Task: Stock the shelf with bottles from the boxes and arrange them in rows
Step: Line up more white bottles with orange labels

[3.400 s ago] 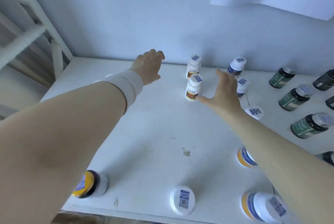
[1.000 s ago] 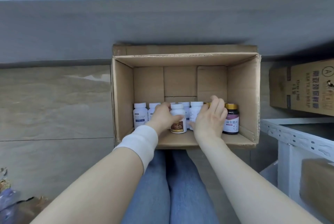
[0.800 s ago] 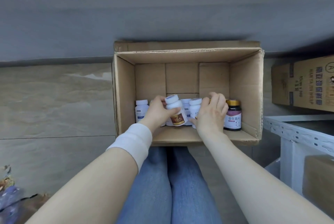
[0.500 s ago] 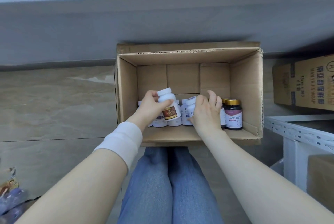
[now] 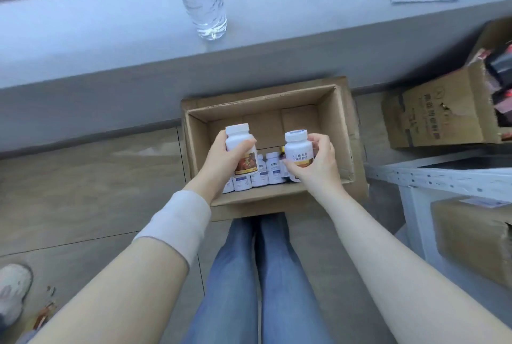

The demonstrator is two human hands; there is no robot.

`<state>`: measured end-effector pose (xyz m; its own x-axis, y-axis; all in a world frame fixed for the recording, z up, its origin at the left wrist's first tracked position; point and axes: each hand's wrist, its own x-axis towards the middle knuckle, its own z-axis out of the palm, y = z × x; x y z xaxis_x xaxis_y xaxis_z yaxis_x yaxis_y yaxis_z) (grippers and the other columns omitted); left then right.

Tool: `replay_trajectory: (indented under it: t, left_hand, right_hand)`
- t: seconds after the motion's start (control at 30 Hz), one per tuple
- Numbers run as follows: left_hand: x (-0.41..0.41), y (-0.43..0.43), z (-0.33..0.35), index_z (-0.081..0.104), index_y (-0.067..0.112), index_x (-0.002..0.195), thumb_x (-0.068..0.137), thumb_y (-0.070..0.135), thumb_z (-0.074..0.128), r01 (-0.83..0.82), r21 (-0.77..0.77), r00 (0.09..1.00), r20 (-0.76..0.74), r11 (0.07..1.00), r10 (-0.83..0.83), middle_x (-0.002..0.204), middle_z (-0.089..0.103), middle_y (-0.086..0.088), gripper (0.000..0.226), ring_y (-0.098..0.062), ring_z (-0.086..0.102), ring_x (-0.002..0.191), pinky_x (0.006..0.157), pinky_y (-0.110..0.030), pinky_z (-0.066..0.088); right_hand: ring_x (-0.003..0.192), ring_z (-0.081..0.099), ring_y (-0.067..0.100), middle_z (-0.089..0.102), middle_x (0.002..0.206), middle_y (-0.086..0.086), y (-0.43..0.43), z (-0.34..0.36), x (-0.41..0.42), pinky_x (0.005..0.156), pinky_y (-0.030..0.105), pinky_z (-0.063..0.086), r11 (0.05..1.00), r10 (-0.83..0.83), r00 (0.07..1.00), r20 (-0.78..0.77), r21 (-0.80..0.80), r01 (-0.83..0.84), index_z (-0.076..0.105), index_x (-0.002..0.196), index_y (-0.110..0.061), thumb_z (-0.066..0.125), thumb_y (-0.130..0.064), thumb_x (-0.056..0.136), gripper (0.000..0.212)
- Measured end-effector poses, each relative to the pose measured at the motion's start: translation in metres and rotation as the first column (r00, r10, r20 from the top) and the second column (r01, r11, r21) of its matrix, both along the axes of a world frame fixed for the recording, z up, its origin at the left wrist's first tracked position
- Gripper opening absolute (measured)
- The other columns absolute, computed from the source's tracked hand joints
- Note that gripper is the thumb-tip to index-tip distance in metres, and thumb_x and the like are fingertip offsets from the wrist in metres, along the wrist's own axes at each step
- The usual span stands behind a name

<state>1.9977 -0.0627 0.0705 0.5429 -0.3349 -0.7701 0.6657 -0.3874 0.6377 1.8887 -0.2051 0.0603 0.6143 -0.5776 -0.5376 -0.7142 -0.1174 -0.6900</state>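
Hands above the box (image 5: 300, 121) at 12 o'clock: left hand (image 5: 221, 162) curls round one white bottle (image 5: 238, 144), right hand (image 5: 320, 167) round a second bottle (image 5: 298, 149). Shelf (image 5: 443, 177) at 3 o'clock, neither placed yet. Spare bottles (image 5: 267, 174) wait in the box; plenty left, I judge.

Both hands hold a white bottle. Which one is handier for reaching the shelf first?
Probably the right hand: its white plastic bottle is lifted, and the white metal shelf stands on that side. The left hand is farther off.
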Motion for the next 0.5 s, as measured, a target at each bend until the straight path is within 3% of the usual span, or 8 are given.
replay_trajectory:
  t: [0.07, 0.13, 0.3, 0.43, 0.5]
  left_hand:
    - [-0.007, -0.009, 0.041, 0.050, 0.030, 0.104, 0.062, 0.047, 0.070, 0.072, -0.053, 0.997, 0.024, 0.996, -0.070, 0.114, 0.065, -0.007, 0.049, -0.027, 0.064, 0.106, 0.094, -0.052, 0.051]
    - [-0.019, -0.019, 0.079, 0.048, 0.026, 0.113, 0.077, 0.043, 0.065, 0.185, -0.104, 0.980, 0.089, 0.977, -0.176, 0.114, 0.064, -0.005, 0.044, -0.023, 0.064, 0.105, 0.094, -0.047, 0.052]
    - [-0.068, -0.046, 0.173, 0.045, 0.020, 0.118, 0.094, 0.038, 0.051, 0.424, -0.259, 0.904, 0.177, 0.868, -0.389, 0.103, 0.064, 0.000, 0.030, -0.013, 0.064, 0.088, 0.075, -0.029, 0.054]
    - [-0.123, -0.072, 0.237, 0.045, 0.015, 0.118, 0.093, 0.040, 0.053, 0.588, -0.362, 0.806, 0.184, 0.724, -0.562, 0.106, 0.061, -0.005, 0.036, -0.018, 0.062, 0.092, 0.088, -0.040, 0.053]
    - [-0.156, -0.088, 0.264, 0.045, 0.013, 0.116, 0.090, 0.042, 0.055, 0.691, -0.385, 0.713, 0.228, 0.611, -0.663, 0.102, 0.062, -0.006, 0.040, -0.017, 0.062, 0.088, 0.085, -0.038, 0.052]
  right_hand:
    - [0.093, 0.052, 0.006, 0.051, 0.113, -0.003, 0.000, 0.045, -0.018, 0.069, 0.006, 0.042, 0.993, -0.106, 0.994, 0.037, 0.053, 0.104, 0.039, 0.116, -0.023, 0.073, -0.018, 0.076, 0.053]
    - [0.089, 0.053, 0.001, 0.053, 0.111, -0.004, 0.004, 0.088, -0.041, 0.059, 0.003, 0.042, 0.973, -0.202, 0.977, 0.066, 0.124, 0.192, 0.037, 0.116, -0.027, 0.071, -0.019, 0.080, 0.050]
    - [0.106, 0.056, 0.015, 0.054, 0.122, 0.003, 0.024, 0.176, -0.118, 0.066, 0.016, 0.043, 0.875, -0.467, 0.878, 0.103, 0.196, 0.443, 0.030, 0.117, -0.033, 0.070, -0.026, 0.081, 0.055]
    - [0.104, 0.055, 0.020, 0.053, 0.117, 0.005, 0.036, 0.241, -0.187, 0.078, 0.025, 0.043, 0.754, -0.654, 0.747, 0.123, 0.193, 0.628, 0.029, 0.129, -0.021, 0.066, -0.025, 0.084, 0.058]
    - [0.097, 0.056, 0.018, 0.055, 0.109, 0.005, 0.038, 0.270, -0.221, 0.074, 0.024, 0.045, 0.685, -0.728, 0.667, 0.159, 0.218, 0.695, 0.034, 0.132, -0.011, 0.061, -0.023, 0.087, 0.054]
